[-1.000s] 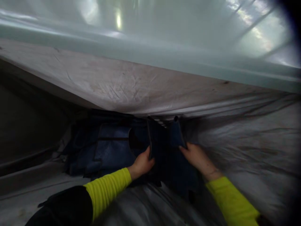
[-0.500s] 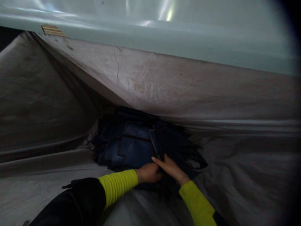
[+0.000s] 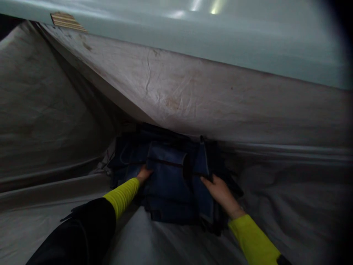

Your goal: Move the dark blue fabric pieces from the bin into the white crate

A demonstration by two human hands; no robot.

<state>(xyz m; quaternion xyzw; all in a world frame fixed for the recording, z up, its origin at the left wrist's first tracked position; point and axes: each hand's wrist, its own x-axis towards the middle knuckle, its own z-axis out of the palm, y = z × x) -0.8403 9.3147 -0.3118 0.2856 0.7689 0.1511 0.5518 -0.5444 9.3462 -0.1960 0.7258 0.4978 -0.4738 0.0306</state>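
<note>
Grey, creased sheeting point(image 3: 41, 110) is lining the dim hollow all around, with a pale glossy edge point(image 3: 220, 40) running above it. At the middle, the left hand point(image 3: 143, 173) is sliding under the left side of a stack of dark blue fabric pieces point(image 3: 168, 184), its fingers hidden beneath, so I cannot tell how far its grip is closing. The right hand point(image 3: 220, 193) is pinching the right-hand pieces between thumb and fingers, a narrow grip on cloth edges. That stack is lying on the sheeting, tucked under its overhanging fold point(image 3: 193, 103). Judging by the droop, the pieces are soft, light and floppy, likely sliding apart; holding both sides from beneath looks soundest. Yellow cuffs point(image 3: 122, 194) are showing behind the stack. No writing is legible.
</note>
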